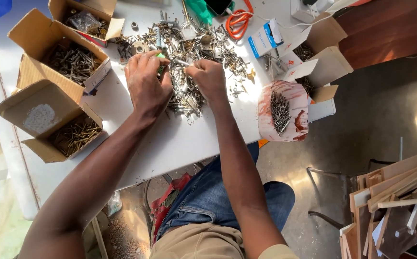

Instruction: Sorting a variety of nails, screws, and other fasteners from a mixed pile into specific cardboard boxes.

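A big heap of mixed screws, nails and small metal fittings (203, 45) lies on a white table (179, 139). My left hand (146, 81) rests on the heap's near left side, fingers curled over something green. My right hand (208, 76) sits close beside it, fingers pinched on a single long screw (182, 62) that points toward the left hand. The palms and fingertips are hidden from above.
Open cardboard boxes of screws stand at left (71, 60) (76, 134) and far left back (86, 21). More boxes (314, 52) and a stained white tub of nails (282, 112) sit at the right table edge. An orange cable (237, 21) lies behind. Wood offcuts (395, 206) are stacked on the floor.
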